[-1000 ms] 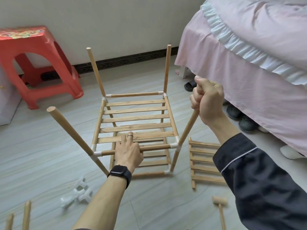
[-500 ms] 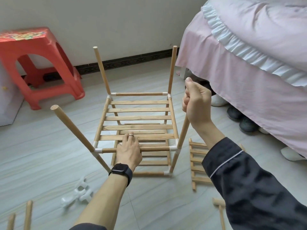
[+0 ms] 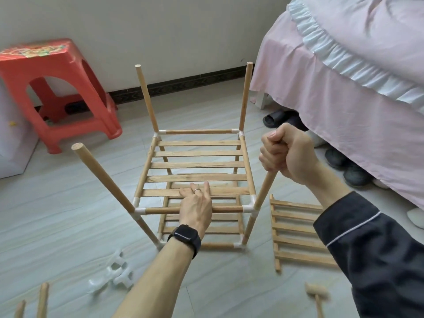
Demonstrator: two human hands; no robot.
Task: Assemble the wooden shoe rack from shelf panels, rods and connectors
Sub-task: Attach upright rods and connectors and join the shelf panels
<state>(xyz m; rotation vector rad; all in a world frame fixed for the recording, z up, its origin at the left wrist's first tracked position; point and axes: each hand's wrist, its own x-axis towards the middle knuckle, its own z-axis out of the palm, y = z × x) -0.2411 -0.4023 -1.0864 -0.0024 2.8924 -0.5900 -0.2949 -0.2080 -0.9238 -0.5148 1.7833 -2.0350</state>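
A half-built wooden shoe rack (image 3: 197, 165) stands on the pale grey floor (image 3: 57, 214) between a red plastic stool (image 3: 57, 88) and a pink bed (image 3: 344, 99).

The right grip (image 3: 288, 154) is clenched round the top of the near right rod (image 3: 263, 193). The left grip (image 3: 196, 207) lies flat and released, pressing on the front rail (image 3: 160, 211) and a slat. The left arm, with its black watch (image 3: 185, 237), hides part of the lower shelf. The dark sleeve (image 3: 378, 260) covers a corner of the spare shelf panel (image 3: 298, 235). White connectors (image 3: 114, 274), loose rods (image 3: 42, 299) and a small wooden mallet (image 3: 317, 293) lie near. Dark shoes (image 3: 348, 168) sit under the bed. A white wall (image 3: 160, 31) is behind.
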